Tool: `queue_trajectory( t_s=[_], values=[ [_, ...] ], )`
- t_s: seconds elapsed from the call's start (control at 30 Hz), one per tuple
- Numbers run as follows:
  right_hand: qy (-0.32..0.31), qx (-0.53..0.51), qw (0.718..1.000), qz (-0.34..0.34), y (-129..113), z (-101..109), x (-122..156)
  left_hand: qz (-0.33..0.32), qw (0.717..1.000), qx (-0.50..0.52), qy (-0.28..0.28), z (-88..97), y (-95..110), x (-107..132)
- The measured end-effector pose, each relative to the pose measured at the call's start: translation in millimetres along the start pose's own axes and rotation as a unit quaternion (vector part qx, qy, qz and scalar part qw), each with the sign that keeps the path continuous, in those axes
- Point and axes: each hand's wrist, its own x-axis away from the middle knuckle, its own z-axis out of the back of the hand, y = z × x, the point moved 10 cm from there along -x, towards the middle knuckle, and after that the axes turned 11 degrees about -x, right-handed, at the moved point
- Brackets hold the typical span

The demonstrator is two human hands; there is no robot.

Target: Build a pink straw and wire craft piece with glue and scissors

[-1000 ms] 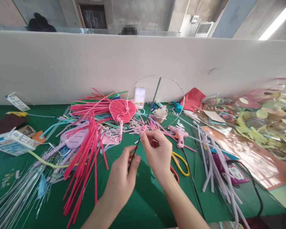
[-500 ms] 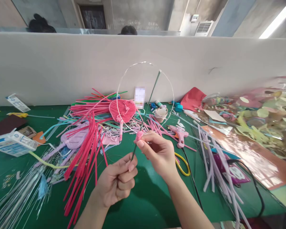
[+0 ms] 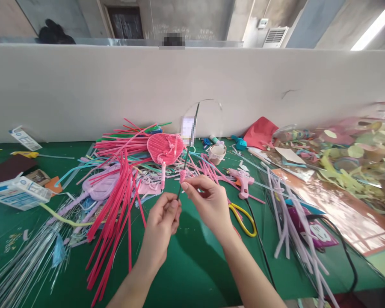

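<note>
My left hand [image 3: 162,222] pinches the lower end of a thin dark green stick [image 3: 188,147] that rises up and away from me. My right hand [image 3: 208,201] pinches the same stick just above, at a small pink wrapped piece [image 3: 182,175]. A thin silvery wire loop [image 3: 208,115] arcs from the top of the stick, blurred by motion. Both hands are over the green table [image 3: 192,265], close together.
A pile of pink and red pipe cleaners [image 3: 115,192] and a pink heart-shaped fan [image 3: 164,147] lie to the left. A pink glue gun [image 3: 242,182], yellow-handled scissors [image 3: 244,218], a paper cup [image 3: 216,154] and lilac pipe cleaners [image 3: 288,222] lie to the right. A white partition [image 3: 83,85] stands behind.
The stick has swung from leaning right to more upright and the wire loop has turned with it. My left hand moved up closer to my right hand.
</note>
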Motion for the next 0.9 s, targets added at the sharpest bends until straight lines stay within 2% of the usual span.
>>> queue_trajectory(
  t_s=[0.07, 0.13, 0.2, 0.23, 0.27, 0.33, 0.4, 0.43, 0.5, 0.57, 0.63, 0.73, 0.77, 0.83, 0.9],
  values=[
    [-0.003, -0.027, 0.999, -0.033, 7, 3, 0, 0.073, 0.985, 0.108, -0.111, -16.9, -8, 1],
    [-0.007, -0.059, 0.995, -0.075, 14, 4, 2, 0.127, 0.946, 0.204, -0.215, -32.2, -9, 8],
    [-0.027, -0.098, 0.987, -0.125, 21, 0, 5, 0.153, 0.908, 0.274, -0.278, -40.4, -9, 14],
    [-0.035, -0.111, 0.983, -0.145, 24, -3, 6, 0.158, 0.899, 0.29, -0.289, -41.9, -10, 15],
    [-0.038, -0.115, 0.98, -0.158, 26, -4, 7, 0.158, 0.9, 0.288, -0.286, -42.3, -12, 14],
    [-0.017, -0.089, 0.985, -0.144, 27, -1, 5, 0.136, 0.938, 0.22, -0.232, -35.8, -20, 7],
    [0.035, -0.024, 0.994, -0.101, 23, 9, 4, 0.074, 0.988, 0.068, -0.121, -18.1, -21, -3],
    [0.059, 0.009, 0.995, -0.08, 22, 12, 4, 0.03, 0.998, -0.024, -0.057, -7.6, -16, -5],
    [0.084, 0.06, 0.993, -0.052, 20, 13, 5, -0.058, 0.98, -0.184, 0.05, 7.3, 1, -3],
    [0.076, 0.083, 0.993, -0.034, 20, 9, 5, -0.101, 0.955, -0.261, 0.099, 12.5, 10, 1],
    [0.058, 0.075, 0.995, -0.023, 19, 5, 5, -0.084, 0.964, -0.234, 0.091, 14.5, 8, 0],
    [0.026, -0.001, 0.996, -0.083, 29, 2, 4, 0.02, 0.999, -0.045, -0.01, 3.6, -11, -4],
    [0.013, -0.04, 0.991, -0.123, 34, 1, 5, 0.057, 0.996, 0.031, -0.054, -4.2, -16, -3],
    [-0.014, -0.113, 0.974, -0.195, 43, -5, 9, 0.114, 0.971, 0.159, -0.134, -20.6, -20, 3],
    [-0.034, -0.159, 0.96, -0.228, 45, -10, 12, 0.144, 0.942, 0.238, -0.187, -32.7, -19, 9]
  ],
)
